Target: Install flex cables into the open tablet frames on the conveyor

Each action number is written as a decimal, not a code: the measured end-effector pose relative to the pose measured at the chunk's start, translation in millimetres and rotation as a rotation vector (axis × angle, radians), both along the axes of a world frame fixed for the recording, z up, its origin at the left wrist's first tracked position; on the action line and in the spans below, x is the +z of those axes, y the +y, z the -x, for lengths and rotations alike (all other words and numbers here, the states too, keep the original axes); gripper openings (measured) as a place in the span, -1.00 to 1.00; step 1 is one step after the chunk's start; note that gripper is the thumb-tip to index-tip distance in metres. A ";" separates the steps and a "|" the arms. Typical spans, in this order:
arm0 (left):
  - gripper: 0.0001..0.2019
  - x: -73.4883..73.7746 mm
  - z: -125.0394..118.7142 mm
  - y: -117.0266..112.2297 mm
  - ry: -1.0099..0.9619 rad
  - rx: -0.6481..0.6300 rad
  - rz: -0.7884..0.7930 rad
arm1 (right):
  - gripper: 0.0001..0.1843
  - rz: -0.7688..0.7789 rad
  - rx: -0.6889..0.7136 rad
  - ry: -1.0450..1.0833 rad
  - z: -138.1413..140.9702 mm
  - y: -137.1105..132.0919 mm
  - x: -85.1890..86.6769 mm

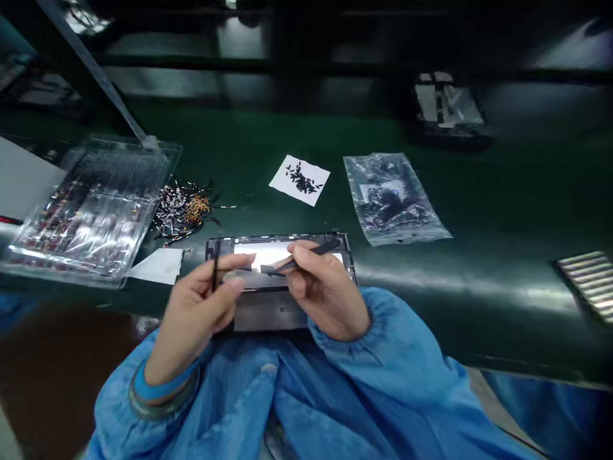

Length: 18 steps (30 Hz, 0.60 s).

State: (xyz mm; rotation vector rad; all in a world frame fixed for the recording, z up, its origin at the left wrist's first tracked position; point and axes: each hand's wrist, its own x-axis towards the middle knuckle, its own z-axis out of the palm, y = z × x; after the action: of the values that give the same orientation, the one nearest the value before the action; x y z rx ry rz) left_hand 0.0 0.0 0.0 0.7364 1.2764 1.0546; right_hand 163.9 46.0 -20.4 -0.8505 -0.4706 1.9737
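A flat tablet-like device frame (pixel 287 313) with a bright metal inside lies at the near edge of the dark green bench, just in front of me. My left hand (pixel 198 310) is closed on the frame's left side, thumb and fingers pinched over a small part on it. My right hand (pixel 323 291) is closed on black tweezers (pixel 306 254), whose tips point left and touch the inside of the frame near my left fingertips. Both sleeves are blue.
A clear plastic tray (pixel 96 204) of small parts sits at the left, with a pile of thin cables (pixel 184 207) beside it. A white paper with tiny black pieces (pixel 300 179) and a clear bag (pixel 390 198) lie behind the frame. White paper (pixel 160 265) lies left.
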 end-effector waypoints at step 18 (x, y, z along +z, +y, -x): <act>-0.64 -7.1 -7.0 -12.9 -0.015 0.050 -0.006 | -0.69 0.192 0.048 0.020 21.0 4.0 -7.1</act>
State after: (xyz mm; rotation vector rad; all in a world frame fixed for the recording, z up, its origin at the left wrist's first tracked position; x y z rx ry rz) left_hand 7.0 -12.9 -7.1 0.7027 1.2846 1.1025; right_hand 142.9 50.0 -27.5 -0.9455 -0.2955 2.0940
